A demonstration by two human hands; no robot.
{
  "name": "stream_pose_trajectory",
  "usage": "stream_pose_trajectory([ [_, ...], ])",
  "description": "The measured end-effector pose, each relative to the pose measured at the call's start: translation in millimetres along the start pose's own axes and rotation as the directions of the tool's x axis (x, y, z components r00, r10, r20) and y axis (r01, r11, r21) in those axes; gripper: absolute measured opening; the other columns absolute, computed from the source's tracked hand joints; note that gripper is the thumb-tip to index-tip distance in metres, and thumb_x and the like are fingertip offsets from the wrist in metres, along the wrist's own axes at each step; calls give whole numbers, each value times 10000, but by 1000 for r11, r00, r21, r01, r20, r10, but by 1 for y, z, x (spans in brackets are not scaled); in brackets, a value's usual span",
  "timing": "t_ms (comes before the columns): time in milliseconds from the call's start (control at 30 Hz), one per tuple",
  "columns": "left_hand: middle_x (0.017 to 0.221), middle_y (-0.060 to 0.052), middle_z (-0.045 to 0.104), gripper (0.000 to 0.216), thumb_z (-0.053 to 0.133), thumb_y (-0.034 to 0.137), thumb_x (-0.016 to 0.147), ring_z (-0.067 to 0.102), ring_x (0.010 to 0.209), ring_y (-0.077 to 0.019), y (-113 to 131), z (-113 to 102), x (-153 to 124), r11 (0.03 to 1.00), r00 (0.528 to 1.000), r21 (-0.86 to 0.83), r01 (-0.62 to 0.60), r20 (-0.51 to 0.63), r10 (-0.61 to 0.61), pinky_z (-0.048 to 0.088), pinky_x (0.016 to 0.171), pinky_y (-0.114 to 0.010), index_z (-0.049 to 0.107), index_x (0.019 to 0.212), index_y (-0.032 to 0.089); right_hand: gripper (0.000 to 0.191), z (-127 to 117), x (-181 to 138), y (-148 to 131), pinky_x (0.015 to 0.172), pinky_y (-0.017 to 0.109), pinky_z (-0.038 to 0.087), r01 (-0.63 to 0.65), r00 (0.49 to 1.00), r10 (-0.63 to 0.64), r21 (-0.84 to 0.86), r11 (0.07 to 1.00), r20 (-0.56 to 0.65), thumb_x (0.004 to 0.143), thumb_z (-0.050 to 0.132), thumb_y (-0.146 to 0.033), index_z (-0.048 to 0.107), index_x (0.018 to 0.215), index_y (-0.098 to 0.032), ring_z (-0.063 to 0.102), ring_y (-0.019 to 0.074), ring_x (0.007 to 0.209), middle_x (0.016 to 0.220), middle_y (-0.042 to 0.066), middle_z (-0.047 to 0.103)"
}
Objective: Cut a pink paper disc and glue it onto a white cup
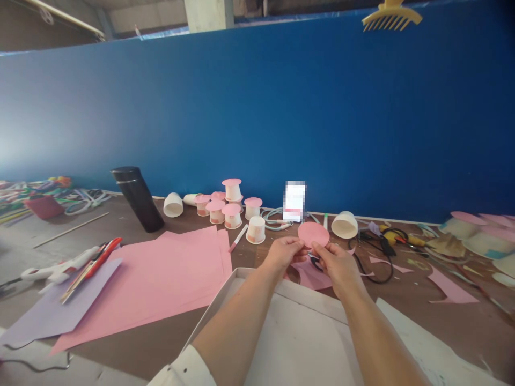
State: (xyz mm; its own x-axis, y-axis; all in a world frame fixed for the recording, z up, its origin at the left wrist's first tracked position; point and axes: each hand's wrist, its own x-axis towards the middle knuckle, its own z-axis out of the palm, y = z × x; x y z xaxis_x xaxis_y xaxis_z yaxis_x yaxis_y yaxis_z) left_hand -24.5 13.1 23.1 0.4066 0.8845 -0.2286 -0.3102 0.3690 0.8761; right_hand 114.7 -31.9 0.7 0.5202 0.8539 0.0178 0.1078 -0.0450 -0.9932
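Note:
A round pink paper disc is held up between my two hands, over the far edge of a white box lid. My left hand pinches its lower left edge. The fingers of my right hand close on its lower right edge. Just below the disc lie pink paper scraps and a pair of scissors, partly hidden by my fingers. An upside-down white paper cup stands to the left of my hands, beside a white and pink marker.
Several cups topped with pink discs stand by the blue partition. Pink sheets, a red utility knife, a glue gun and a black flask are left. A lit phone and black cable lie ahead and right.

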Motion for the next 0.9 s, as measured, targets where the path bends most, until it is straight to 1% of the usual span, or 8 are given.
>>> stream_pose_trajectory([
  [167, 693, -64, 673, 73, 658, 114, 871, 626, 610, -91, 0, 1, -1, 1000, 1000, -10, 15, -14, -15, 540, 631, -209, 714, 857, 68, 372, 1, -2, -3, 412, 256, 317, -1, 1000, 0, -20, 1000, -23, 649, 750, -548, 685, 667, -182, 469, 130, 431, 485, -9, 582],
  [433, 694, -76, 685, 56, 683, 114, 850, 634, 603, -102, 2, 3, -2, 999, 1000, -22, 26, -7, -26, 543, 649, -233, 716, 837, 71, 395, 1, -2, -3, 440, 265, 349, 31, 999, -35, -88, 996, -37, 666, 720, -566, 713, 702, -173, 497, 147, 470, 543, 18, 638],
  [567, 719, -76, 690, 74, 716, 153, 827, 641, 630, -110, 1, 2, -2, 1000, 1000, -23, 20, 2, -20, 543, 666, -244, 720, 842, 81, 383, 1, -3, -4, 464, 262, 348, 22, 999, -27, -134, 991, -38, 694, 711, -558, 711, 713, -175, 498, 147, 494, 566, 12, 643],
  [667, 788, -87, 703, 212, 814, 255, 744, 639, 665, -114, -1, 0, -1, 1000, 999, -7, -5, 35, 5, 540, 692, -257, 728, 844, 88, 373, 1, -4, -6, 484, 264, 354, 19, 999, -25, -147, 989, -39, 711, 702, -550, 713, 734, -178, 488, 144, 510, 590, 6, 647],
  [767, 846, -89, 707, 377, 884, 367, 637, 640, 729, -124, -2, -2, -2, 997, 996, 59, -45, 81, 40, 533, 759, -274, 739, 860, 100, 363, 2, -5, -7, 503, 273, 369, 18, 999, -27, -190, 982, -47, 718, 692, -537, 722, 746, -176, 497, 159, 527, 557, -1, 619],
  [833, 852, -80, 704, 445, 907, 402, 583, 642, 761, -136, -2, -2, -3, 993, 996, 106, -58, 79, 50, 525, 798, -294, 738, 873, 110, 350, 2, -5, -8, 522, 282, 383, 23, 998, -36, -237, 971, -51, 722, 686, -521, 732, 760, -176, 522, 174, 545, 560, 1, 622],
  [900, 840, -72, 697, 454, 912, 402, 569, 640, 763, -142, -2, -1, -4, 989, 997, 133, -67, 51, 60, 520, 802, -309, 727, 866, 114, 349, 2, -5, -8, 553, 293, 404, 35, 998, -49, -270, 962, -42, 723, 684, -517, 744, 791, -180, 555, 190, 578, 602, 10, 652],
])
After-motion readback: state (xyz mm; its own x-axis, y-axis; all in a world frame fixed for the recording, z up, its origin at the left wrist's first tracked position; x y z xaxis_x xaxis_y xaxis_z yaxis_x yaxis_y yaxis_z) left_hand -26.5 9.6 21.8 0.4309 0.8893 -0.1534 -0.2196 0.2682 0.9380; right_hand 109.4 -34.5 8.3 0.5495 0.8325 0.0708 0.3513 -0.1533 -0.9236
